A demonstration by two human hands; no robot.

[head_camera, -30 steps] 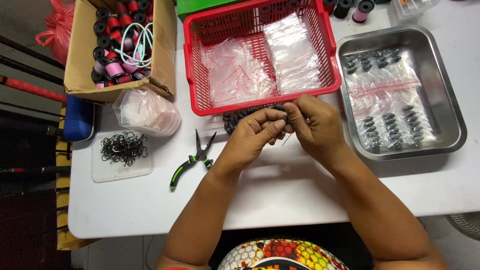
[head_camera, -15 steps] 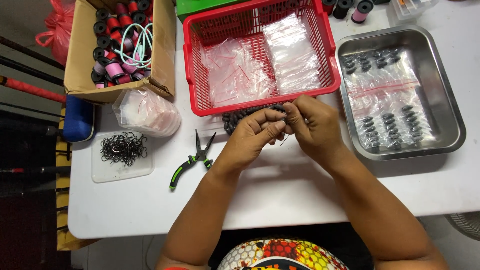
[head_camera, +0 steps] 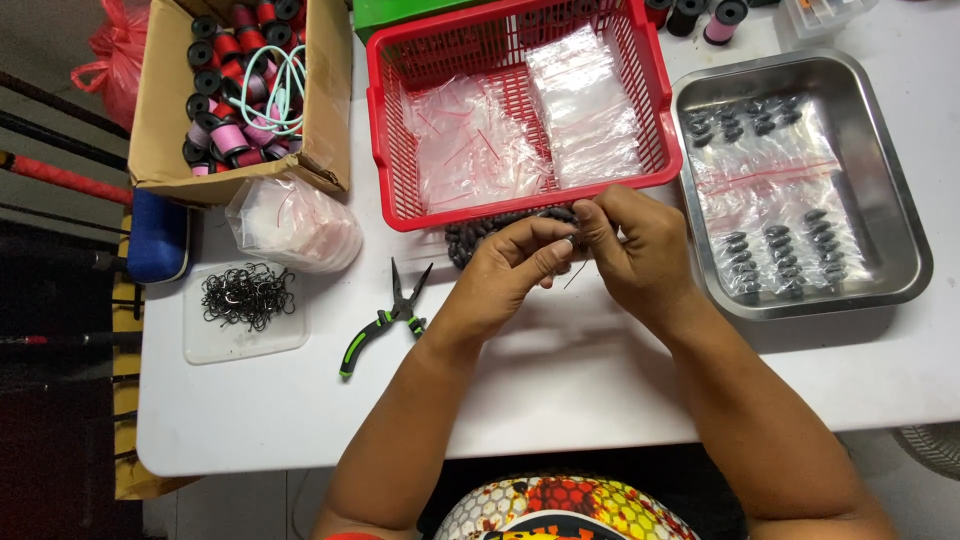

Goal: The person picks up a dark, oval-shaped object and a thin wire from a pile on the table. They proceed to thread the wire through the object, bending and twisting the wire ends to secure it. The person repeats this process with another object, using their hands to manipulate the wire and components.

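Note:
My left hand [head_camera: 515,262] and my right hand [head_camera: 634,245] meet over the white table [head_camera: 560,390], just in front of the red basket [head_camera: 395,190]. Their fingertips pinch a small dark piece together; a thin dark wire or hook hangs below them. The piece itself is too small to make out. A heap of small dark grey weights [head_camera: 480,232] lies on the table right behind my hands, partly hidden by them.
The red basket holds clear plastic bags [head_camera: 585,105]. A steel tray [head_camera: 905,250] at right holds bagged dark weights. Green-handled pliers [head_camera: 385,318] lie left of my hands. Further left are a plastic lid with hooks [head_camera: 245,298], a bag bundle [head_camera: 295,222] and a spool-filled cardboard box [head_camera: 240,90].
Both hands stay pinched together in the same spot; only the fingers shift slightly.

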